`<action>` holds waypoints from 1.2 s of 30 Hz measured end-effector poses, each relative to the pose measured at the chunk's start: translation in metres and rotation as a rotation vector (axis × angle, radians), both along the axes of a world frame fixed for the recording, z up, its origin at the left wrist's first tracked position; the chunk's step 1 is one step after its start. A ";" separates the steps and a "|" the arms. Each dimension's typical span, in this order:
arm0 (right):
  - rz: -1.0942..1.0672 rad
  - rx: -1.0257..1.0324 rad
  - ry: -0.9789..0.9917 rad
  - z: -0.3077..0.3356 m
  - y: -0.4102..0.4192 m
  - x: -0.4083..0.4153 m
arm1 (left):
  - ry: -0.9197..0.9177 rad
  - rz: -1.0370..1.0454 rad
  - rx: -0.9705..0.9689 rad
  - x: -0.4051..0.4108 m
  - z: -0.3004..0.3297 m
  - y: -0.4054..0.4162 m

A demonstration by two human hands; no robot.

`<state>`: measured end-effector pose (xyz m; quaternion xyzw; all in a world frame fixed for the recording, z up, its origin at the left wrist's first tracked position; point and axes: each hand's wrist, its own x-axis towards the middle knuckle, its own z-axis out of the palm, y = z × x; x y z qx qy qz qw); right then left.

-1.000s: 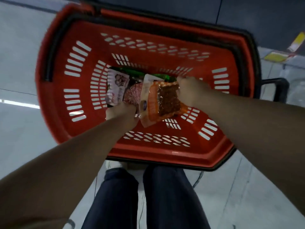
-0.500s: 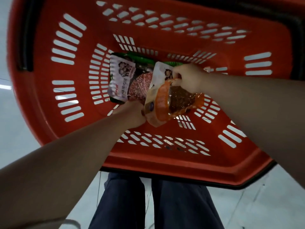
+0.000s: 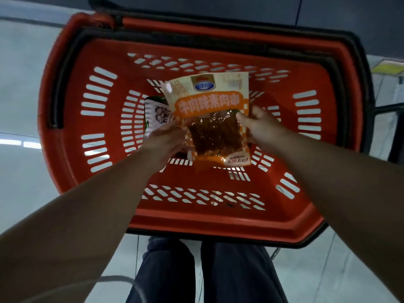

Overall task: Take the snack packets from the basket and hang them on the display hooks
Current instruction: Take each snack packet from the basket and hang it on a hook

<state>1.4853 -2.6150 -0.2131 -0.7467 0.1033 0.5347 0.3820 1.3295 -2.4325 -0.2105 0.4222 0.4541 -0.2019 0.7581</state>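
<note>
Both hands hold orange snack packet (image 3: 209, 114) face-up above red basket (image 3: 72, 127): right hand (image 3: 260, 127) pinches its right edge, thumb on front; left hand (image 3: 166, 138) grips left edge, fingers behind. White packet (image 3: 157, 114) lies on basket bottom, left of it, partly hidden. Basket on grey floor (image 3: 19, 84)

We can read large white Chinese characters, 牛肉味素肉串, on the orange band across the snack packet (image 3: 209, 114). Above the band sits a blue oval brand logo whose lettering we cannot make out. At the packet's lower right corner is small print, too blurred for us to read.
</note>
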 end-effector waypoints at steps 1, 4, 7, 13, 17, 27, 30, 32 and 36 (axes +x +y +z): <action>-0.034 0.004 0.006 0.000 -0.003 -0.004 | -0.016 -0.028 0.047 0.003 -0.002 0.000; -0.127 0.026 0.017 0.008 -0.010 -0.012 | 0.103 -0.054 0.267 0.013 0.002 -0.004; -0.163 0.047 0.046 0.026 -0.011 -0.015 | 0.065 -0.068 0.304 0.025 0.018 -0.008; -0.186 0.118 -0.051 0.090 -0.006 -0.015 | -0.032 -0.128 0.371 0.032 0.071 0.010; -0.200 0.162 -0.165 0.143 0.000 -0.014 | -0.126 -0.189 0.397 0.039 0.125 0.026; -0.351 0.324 -0.424 0.355 0.012 0.004 | -0.374 -0.253 0.515 0.081 0.340 0.060; -0.375 0.359 -0.520 0.442 0.012 0.005 | -0.480 -0.289 0.559 0.089 0.430 0.061; -0.417 0.368 -0.614 0.502 0.011 0.006 | -0.542 -0.301 0.599 0.093 0.492 0.062; -0.482 0.392 -0.765 0.622 0.008 0.004 | -0.672 -0.323 0.685 0.099 0.621 0.058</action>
